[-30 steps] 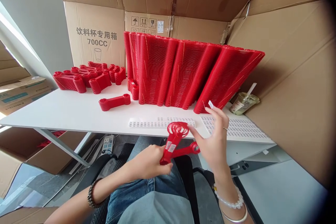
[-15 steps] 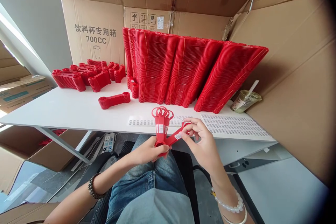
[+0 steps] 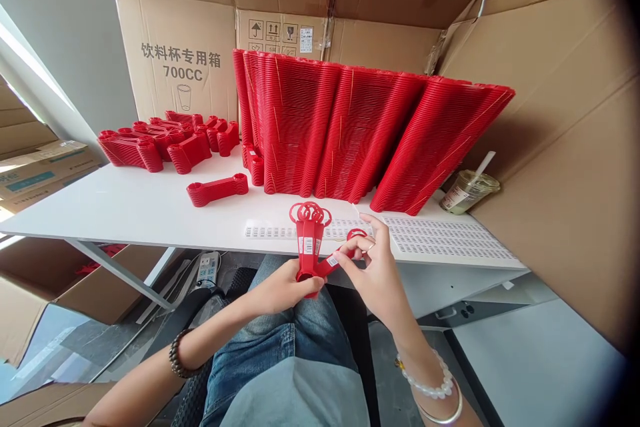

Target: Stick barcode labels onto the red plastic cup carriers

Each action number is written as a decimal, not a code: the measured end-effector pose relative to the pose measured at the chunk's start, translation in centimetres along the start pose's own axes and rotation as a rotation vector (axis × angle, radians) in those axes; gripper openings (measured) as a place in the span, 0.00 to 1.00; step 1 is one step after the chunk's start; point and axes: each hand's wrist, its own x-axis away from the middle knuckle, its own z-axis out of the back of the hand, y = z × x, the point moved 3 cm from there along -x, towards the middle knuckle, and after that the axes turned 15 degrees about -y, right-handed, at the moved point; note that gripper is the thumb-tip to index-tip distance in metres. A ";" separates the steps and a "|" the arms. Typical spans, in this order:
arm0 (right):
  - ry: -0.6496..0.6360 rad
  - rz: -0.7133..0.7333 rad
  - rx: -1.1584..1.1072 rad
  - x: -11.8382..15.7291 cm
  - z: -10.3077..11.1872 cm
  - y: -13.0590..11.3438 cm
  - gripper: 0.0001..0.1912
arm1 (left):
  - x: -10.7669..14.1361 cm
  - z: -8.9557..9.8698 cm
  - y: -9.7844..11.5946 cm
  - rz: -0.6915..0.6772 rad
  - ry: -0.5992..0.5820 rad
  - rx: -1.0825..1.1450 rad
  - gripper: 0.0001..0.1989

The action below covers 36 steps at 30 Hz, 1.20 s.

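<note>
My left hand is closed around the lower ends of several red ring-ended strips, fanned out with their rings upward. White barcode stickers show on the fanned strips. One red strip angles off to the right, a barcode sticker on it too. On this strip my right hand is closed, thumb by the sticker and fingers near the ring end. Its index finger points up, and a small white sliver shows at the tip. Sheets of barcode stickers lie along the table's front edge.
Tall stacks of red strips stand at the back of the white table. Smaller red bundles sit on the left, one bundle nearer. A drink cup leans on the right against cardboard.
My right hand has shifted slightly left and down along the angled strip. Its index finger has lifted away, with a white sliver now at the tip. The left hand stays put.
</note>
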 end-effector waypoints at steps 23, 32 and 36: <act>0.010 -0.010 -0.026 -0.6 -0.2 0.8 0.34 | -1.3 0.3 -0.9 -0.086 -0.063 0.030 0.17; 0.026 -0.007 0.023 -0.6 -0.4 0.4 0.31 | -1.1 0.5 -1.4 -0.080 -0.057 0.013 0.18; 0.025 -0.013 0.001 -0.7 -0.4 0.3 0.30 | -1.3 0.6 -1.6 -0.104 -0.062 0.016 0.17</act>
